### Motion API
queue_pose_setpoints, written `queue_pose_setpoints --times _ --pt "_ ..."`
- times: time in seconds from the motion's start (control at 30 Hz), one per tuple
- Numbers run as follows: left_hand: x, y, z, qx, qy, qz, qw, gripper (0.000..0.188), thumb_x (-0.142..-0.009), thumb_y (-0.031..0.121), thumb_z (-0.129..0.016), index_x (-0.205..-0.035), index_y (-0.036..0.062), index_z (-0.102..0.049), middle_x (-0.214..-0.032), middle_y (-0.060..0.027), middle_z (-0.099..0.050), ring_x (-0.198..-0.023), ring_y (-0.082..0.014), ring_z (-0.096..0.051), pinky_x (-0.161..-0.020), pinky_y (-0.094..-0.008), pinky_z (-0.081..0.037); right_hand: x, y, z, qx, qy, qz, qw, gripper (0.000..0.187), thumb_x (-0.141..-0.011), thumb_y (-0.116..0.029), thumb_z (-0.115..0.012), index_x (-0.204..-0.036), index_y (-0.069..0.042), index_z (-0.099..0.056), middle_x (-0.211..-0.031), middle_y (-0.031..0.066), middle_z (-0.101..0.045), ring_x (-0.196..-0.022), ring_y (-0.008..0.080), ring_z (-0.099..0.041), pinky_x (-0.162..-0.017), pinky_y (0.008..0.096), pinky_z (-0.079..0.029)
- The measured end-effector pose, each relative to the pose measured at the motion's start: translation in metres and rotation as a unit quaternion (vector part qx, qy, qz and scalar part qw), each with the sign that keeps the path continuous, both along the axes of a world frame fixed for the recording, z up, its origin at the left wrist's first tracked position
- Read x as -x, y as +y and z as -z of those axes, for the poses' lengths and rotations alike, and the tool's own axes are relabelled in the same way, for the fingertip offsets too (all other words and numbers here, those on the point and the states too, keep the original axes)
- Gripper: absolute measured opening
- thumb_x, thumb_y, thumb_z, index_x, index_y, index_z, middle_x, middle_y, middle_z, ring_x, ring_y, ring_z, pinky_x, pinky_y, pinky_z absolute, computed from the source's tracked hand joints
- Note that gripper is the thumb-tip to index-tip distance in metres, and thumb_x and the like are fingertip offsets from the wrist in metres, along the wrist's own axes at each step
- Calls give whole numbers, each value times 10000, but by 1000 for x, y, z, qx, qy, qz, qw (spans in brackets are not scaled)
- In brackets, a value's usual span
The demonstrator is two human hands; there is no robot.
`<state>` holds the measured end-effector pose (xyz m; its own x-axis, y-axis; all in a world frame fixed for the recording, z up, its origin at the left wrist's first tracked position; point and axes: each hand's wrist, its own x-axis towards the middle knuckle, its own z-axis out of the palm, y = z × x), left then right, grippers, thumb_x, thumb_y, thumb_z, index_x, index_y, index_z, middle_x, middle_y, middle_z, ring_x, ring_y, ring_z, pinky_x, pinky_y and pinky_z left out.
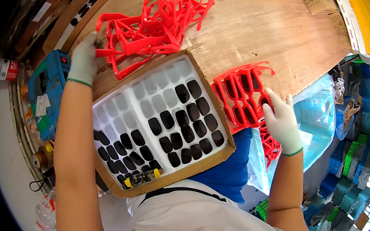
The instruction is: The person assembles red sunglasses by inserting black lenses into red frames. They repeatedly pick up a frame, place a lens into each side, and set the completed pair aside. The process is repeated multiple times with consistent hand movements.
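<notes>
My left hand, in a white glove with a green cuff, is at the left end of a tangled pile of red glasses frames. Its slightly blurred fingers close on the edge of one frame there. To the right, my gloved right hand grips red sunglasses with dark lenses, several lying close together beside the box. Between my hands, a tilted cardboard box holds a white tray with rows of dark lenses. Its upper pockets show pale grey.
A yellow-and-black tool lies on the tray's near edge. The wooden table extends beyond. At left are a blue machine and a long carton. More red glasses and a clear plastic bag sit at right.
</notes>
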<state>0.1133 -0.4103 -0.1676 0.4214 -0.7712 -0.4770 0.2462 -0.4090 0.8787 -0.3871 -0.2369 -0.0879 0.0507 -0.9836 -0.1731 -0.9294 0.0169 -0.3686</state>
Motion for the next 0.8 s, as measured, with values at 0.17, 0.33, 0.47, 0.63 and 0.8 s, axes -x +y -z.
queue_pose_setpoints --times 0.17,0.33,0.47,0.63,0.8 --pt "-21 56 -85 202 59 -36 977 198 -956 122 -680 -1112 0 -669 -1044 -98 -683 -883 -191 -664 -761 -340 -552 -58 -10 -19 290 -5 -95 952 343 -811 -39 -652 -1150 8 -641 -1068 189 -665 -1021 374 -619 -924 490 -447" --pt "34 144 -124 244 -199 45 948 303 -971 80 -602 -1250 -26 -545 -1065 -137 -662 -849 -227 -668 -771 -363 -560 -169 -18 28 63 -30 -179 981 304 -883 -136 -621 -1178 -67 -647 -841 130 -653 -741 331 -666 -651 472 -533" --pt "30 257 -96 300 -311 235 870 399 -891 -50 -479 -1283 10 -434 -986 -155 -665 -761 -223 -659 -740 -339 -543 -208 -42 44 -98 92 -73 988 306 -882 -118 -576 -1177 -38 -573 -1135 199 -600 -1000 364 -673 -817 475 -561" --pt "16 331 -108 196 -415 317 830 435 -882 -48 -424 -1316 -46 -449 -1057 -190 -641 -851 -260 -668 -781 -383 -562 -208 -41 34 -62 48 -68 995 226 -858 -83 -564 -1077 -25 -571 -1194 225 -589 -1005 402 -660 -841 494 -550" --pt "64 333 -127 54 100 73 991 551 -764 7 -463 -1307 -72 -406 -1101 -260 -648 -766 -285 -698 -780 -402 -592 -190 -10 20 -21 -8 -187 982 171 -887 -100 -567 -1056 -76 -567 -1006 173 -665 -991 381 -659 -820 476 -536"
